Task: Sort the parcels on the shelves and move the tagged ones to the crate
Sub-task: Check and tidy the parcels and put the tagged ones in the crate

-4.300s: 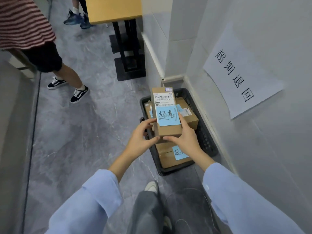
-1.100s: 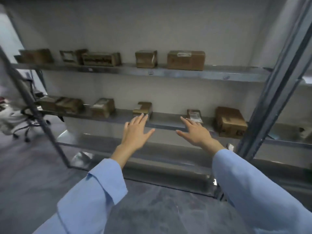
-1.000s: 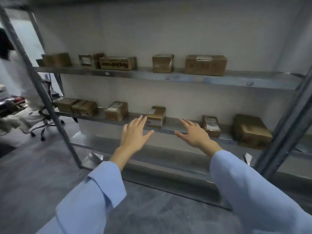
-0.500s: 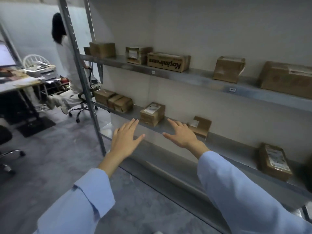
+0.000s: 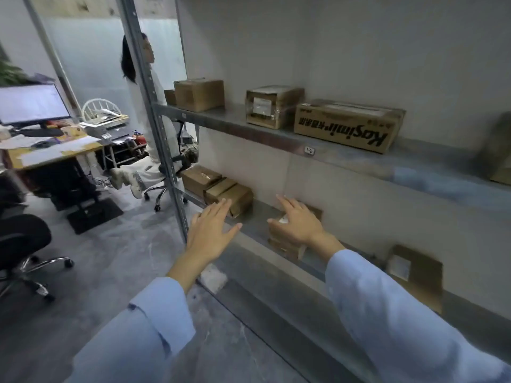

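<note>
Brown cardboard parcels stand on two metal shelves. On the lower shelf a small parcel lies under my right hand, whose spread fingers rest on its top. My left hand hovers open, fingers apart, just left of it, in front of a group of three parcels. Another parcel with a white label lies further right. The upper shelf carries a plain box, a taped box and a long printed box. No crate is in view.
A grey shelf upright stands just left of my left hand. Beyond it a person in white sits on an office chair. A desk with a monitor stands at the left, and a black chair nearer me.
I put a tagged parcel in the crate, then turned to the shelves. Over the last second the view swung left and both hands moved forward; my right hand now rests on a small parcel.
</note>
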A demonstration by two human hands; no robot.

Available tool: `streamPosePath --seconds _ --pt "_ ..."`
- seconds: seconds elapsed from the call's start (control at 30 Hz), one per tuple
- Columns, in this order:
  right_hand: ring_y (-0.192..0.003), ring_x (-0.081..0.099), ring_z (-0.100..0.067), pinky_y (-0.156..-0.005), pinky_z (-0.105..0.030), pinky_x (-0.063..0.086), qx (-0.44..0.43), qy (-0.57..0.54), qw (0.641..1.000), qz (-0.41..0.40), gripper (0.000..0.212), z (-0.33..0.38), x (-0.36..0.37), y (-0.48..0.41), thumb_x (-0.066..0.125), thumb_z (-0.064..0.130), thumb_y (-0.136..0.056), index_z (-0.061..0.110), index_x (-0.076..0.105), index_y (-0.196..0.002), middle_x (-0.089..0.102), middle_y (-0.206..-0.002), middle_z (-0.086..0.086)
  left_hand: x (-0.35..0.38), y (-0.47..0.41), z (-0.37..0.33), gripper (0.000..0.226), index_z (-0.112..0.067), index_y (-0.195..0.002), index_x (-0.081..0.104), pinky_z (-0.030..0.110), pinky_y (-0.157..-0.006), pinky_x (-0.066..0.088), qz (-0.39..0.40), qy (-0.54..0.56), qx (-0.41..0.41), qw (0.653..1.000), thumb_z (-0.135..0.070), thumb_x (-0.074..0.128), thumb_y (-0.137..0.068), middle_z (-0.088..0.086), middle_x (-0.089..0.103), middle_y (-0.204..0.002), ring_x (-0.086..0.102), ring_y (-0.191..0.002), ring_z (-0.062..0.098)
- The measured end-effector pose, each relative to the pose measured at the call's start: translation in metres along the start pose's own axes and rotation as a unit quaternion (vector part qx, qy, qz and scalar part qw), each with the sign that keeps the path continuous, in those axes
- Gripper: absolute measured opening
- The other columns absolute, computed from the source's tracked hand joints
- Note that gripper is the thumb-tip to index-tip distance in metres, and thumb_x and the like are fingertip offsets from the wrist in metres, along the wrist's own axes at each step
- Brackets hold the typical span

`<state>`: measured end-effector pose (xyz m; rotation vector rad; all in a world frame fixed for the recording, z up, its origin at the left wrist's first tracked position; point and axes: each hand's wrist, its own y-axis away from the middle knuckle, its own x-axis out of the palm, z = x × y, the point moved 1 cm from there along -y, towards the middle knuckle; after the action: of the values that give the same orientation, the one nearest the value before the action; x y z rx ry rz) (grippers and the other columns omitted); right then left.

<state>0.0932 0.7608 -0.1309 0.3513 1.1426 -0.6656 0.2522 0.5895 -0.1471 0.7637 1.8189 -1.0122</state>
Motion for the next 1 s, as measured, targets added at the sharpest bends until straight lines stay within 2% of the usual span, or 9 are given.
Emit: streamPosePath --seconds 0.23,0.43,0.77,0.9,1.0 --pt "-0.146 0.022 -0.03 -0.115 -0.042 0.024 -0.012 0.005 0.999 0.034 0.078 0.006 0.024 -0.109 0.047 0.058 -0.095 0.026 0.012 -0.157 0.018 -0.163 -0.004 0.032 -0.087 0.056 0.069 -0.027 -0.153 0.028 0.039 -0.113 0.019 0.013 -0.01 -0.003 1.0 -0.061 0.042 -0.094 -0.004 0.029 -0.159 0.026 -0.145 0.016" --pt "-0.149 0.016 -0.025 -0.117 -0.042 0.024 0.02 -0.014 0.999 0.047 0.08 -0.001 0.052 -0.179 0.048 0.059 -0.094 0.025 0.011 -0.157 0.015 -0.164 -0.002 0.063 -0.16 0.104 0.07 -0.028 -0.153 0.028 0.039 -0.111 0.02 0.029 -0.007 0.022 0.999 -0.061 0.045 -0.093 -0.005 0.028 -0.159 0.027 -0.144 0.017" --pt "-0.149 0.013 -0.022 -0.119 -0.036 0.019 0.154 -0.05 0.986 0.046 0.085 0.009 0.12 -0.268 0.053 0.059 -0.092 0.028 0.009 -0.157 0.012 -0.164 0.001 0.125 -0.271 0.196 0.071 -0.026 -0.152 0.03 0.037 -0.11 0.022 0.131 0.004 0.138 0.982 -0.061 0.046 -0.093 -0.006 0.034 -0.156 0.031 -0.141 0.018" --pt "-0.149 0.017 -0.022 -0.117 -0.038 0.026 0.205 -0.076 0.975 0.034 0.089 0.022 0.149 -0.279 0.057 0.058 -0.09 0.027 0.007 -0.157 0.012 -0.164 0.003 0.154 -0.29 0.21 0.072 -0.026 -0.153 0.027 0.033 -0.108 0.02 0.169 0.025 0.182 0.968 -0.062 0.045 -0.093 -0.006 0.034 -0.155 0.029 -0.141 0.017" --pt "-0.146 0.024 -0.027 -0.113 -0.042 0.032 0.241 -0.082 0.966 0.047 0.092 0.03 0.173 -0.277 0.061 0.055 -0.089 0.027 0.006 -0.157 0.019 -0.162 -0.001 0.176 -0.289 0.214 0.073 -0.026 -0.153 0.027 0.03 -0.105 0.02 0.181 0.039 0.21 0.96 -0.063 0.046 -0.092 -0.008 0.034 -0.155 0.03 -0.139 0.014"
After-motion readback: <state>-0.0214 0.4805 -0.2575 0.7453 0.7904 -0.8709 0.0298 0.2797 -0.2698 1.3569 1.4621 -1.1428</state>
